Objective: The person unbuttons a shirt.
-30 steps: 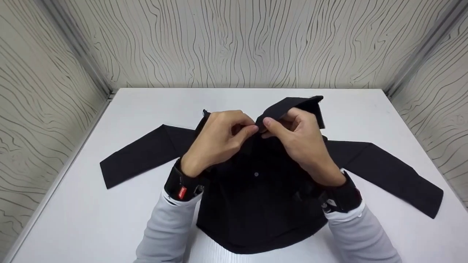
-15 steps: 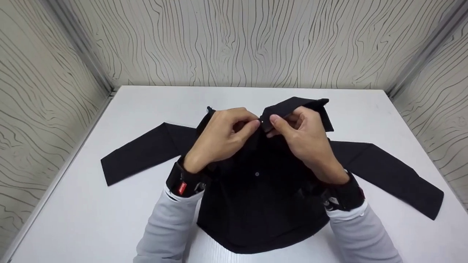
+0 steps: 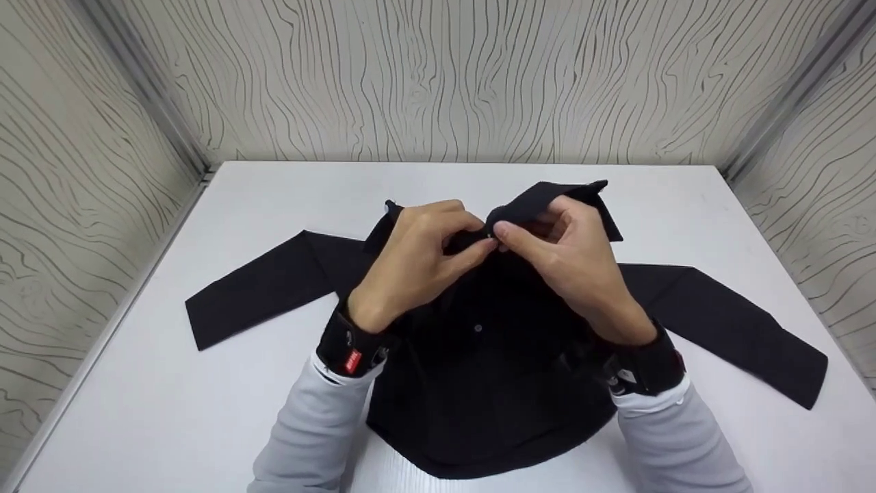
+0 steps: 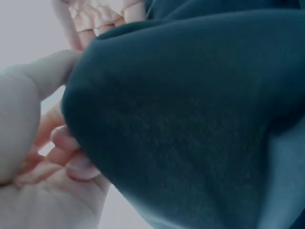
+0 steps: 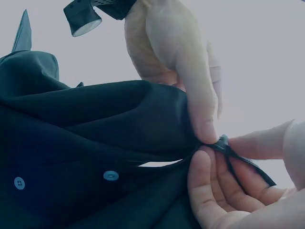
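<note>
A black button-up shirt lies front up on the white table, its sleeves spread to both sides. At the neckline my left hand pinches the front edge between thumb and fingertips. Close against it, my right hand holds the other collar end, thumb in front and fingers behind the raised collar. In the right wrist view a small button shows at the meeting fingertips; whether it sits in a buttonhole, I cannot tell. Lower on the placket is another button. Dark cloth covers most of the left wrist view.
The left sleeve and right sleeve lie flat on the white table. Wood-grain patterned panels enclose the back and sides. Both wrists wear black straps with cameras.
Half a second ago the fingertips were slightly apart with a light speck between them. My left hand has since shifted a little right, and its thumb now meets the right thumb at the collar.
</note>
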`<state>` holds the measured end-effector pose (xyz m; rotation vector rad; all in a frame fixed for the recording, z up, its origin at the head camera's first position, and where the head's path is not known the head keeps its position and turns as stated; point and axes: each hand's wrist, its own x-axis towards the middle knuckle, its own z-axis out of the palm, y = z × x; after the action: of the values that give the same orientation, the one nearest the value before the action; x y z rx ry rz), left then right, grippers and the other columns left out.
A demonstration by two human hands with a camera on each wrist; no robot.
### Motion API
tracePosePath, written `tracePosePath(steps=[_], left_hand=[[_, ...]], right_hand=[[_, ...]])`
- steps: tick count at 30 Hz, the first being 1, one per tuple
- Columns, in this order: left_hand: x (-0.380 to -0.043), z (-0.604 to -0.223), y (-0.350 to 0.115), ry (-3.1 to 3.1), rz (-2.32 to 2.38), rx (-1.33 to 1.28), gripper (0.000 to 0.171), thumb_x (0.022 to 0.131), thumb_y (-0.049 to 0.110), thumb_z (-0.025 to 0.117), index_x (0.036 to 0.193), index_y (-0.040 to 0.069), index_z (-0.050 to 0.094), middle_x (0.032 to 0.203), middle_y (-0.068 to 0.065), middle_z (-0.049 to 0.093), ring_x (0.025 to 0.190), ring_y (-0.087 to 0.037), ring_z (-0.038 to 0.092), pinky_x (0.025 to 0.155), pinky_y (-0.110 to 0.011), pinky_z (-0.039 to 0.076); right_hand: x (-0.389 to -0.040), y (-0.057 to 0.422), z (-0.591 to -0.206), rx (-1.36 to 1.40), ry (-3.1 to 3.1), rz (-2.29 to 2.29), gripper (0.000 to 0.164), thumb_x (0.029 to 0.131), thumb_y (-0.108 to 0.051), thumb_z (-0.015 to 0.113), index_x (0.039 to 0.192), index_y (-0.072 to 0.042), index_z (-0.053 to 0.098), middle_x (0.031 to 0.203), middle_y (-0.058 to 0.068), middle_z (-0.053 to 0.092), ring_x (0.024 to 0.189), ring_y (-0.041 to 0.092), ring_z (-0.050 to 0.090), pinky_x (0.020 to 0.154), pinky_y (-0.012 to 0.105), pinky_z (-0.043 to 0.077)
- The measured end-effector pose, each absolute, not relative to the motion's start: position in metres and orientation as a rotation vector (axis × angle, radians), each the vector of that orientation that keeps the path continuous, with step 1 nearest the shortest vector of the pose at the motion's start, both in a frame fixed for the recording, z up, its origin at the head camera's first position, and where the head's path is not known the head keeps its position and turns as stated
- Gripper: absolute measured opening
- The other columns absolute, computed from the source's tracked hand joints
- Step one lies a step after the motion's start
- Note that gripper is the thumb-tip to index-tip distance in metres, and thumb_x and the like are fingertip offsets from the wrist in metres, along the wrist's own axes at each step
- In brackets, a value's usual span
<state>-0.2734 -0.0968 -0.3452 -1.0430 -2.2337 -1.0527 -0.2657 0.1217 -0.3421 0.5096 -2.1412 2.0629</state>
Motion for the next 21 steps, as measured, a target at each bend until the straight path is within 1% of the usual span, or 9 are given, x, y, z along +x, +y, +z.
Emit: tracePosePath(steps=[3,6,9,11,13,15,17,21], left_hand=[[-0.275,-0.347,-0.097,-2.182,-0.983,-1.129,0.01,0.103,0.013,0.082,0.098,0.004,0.083,0.081,-0.007,0.068,0.073,-0.018,0.061,0.07,-0.032,0.053],[-0.277,-0.348,-0.098,-2.136,-0.934,-1.184,0.009,0.102,0.011,0.083,0.096,0.004,0.083,0.081,-0.007,0.068,0.073,-0.019,0.062,0.07,-0.034,0.055],[-0.278,-0.35,-0.098,-2.09,-0.915,-1.216,0.008,0.101,0.009,0.084,0.095,0.004,0.083,0.08,-0.007,0.068,0.074,-0.019,0.063,0.069,-0.033,0.055],[-0.279,-0.351,-0.097,-2.057,-0.908,-1.225,0.009,0.1,0.009,0.086,0.094,0.003,0.084,0.08,-0.007,0.068,0.074,-0.019,0.062,0.07,-0.032,0.056],[-0.279,-0.352,-0.096,-2.026,-0.91,-1.225,0.01,0.1,0.011,0.087,0.094,0.003,0.084,0.081,-0.007,0.068,0.074,-0.018,0.063,0.07,-0.031,0.057],[-0.28,-0.352,-0.096,-2.008,-0.922,-1.215,0.013,0.099,0.014,0.089,0.094,0.003,0.083,0.081,-0.007,0.068,0.073,-0.018,0.062,0.07,-0.031,0.056],[-0.28,-0.351,-0.098,-2.008,-0.944,-1.199,0.016,0.099,0.016,0.089,0.093,0.003,0.082,0.08,-0.007,0.068,0.072,-0.018,0.061,0.069,-0.031,0.055],[-0.283,-0.347,-0.108,-2.069,-0.985,-1.119,0.019,0.101,0.019,0.085,0.088,0.005,0.078,0.08,-0.005,0.067,0.072,-0.016,0.06,0.068,-0.029,0.051]], right_hand=[[-0.265,0.121,-0.342,0.531,-2.181,2.038,0.011,0.098,0.002,0.084,0.107,0.004,0.078,0.097,0.008,0.084,0.087,0.019,0.081,0.081,0.03,0.068],[-0.265,0.12,-0.343,0.556,-2.22,1.999,0.009,0.099,0.002,0.083,0.106,0.005,0.078,0.096,0.006,0.083,0.088,0.016,0.081,0.081,0.028,0.068],[-0.264,0.12,-0.343,0.58,-2.233,1.977,0.005,0.1,0.004,0.08,0.103,0.007,0.076,0.091,0.003,0.081,0.082,0.014,0.078,0.077,0.027,0.067],[-0.264,0.12,-0.343,0.589,-2.229,1.967,0.004,0.102,0.004,0.078,0.1,0.005,0.075,0.085,0.002,0.078,0.077,0.013,0.076,0.074,0.026,0.066],[-0.264,0.119,-0.343,0.584,-2.211,1.969,0.006,0.103,0.005,0.076,0.098,0.003,0.073,0.08,0.002,0.075,0.072,0.013,0.072,0.071,0.026,0.063],[-0.264,0.119,-0.344,0.574,-2.186,1.99,0.008,0.104,0.005,0.075,0.099,-0.001,0.073,0.08,0.002,0.076,0.071,0.013,0.07,0.069,0.026,0.062],[-0.265,0.119,-0.344,0.559,-2.148,2.023,0.007,0.105,0.004,0.073,0.101,-0.001,0.073,0.083,0.003,0.078,0.072,0.013,0.072,0.069,0.027,0.063],[-0.266,0.119,-0.344,0.534,-2.036,2.084,0.003,0.108,0.005,0.068,0.107,0.002,0.067,0.091,0.007,0.082,0.078,0.017,0.08,0.071,0.032,0.068]])
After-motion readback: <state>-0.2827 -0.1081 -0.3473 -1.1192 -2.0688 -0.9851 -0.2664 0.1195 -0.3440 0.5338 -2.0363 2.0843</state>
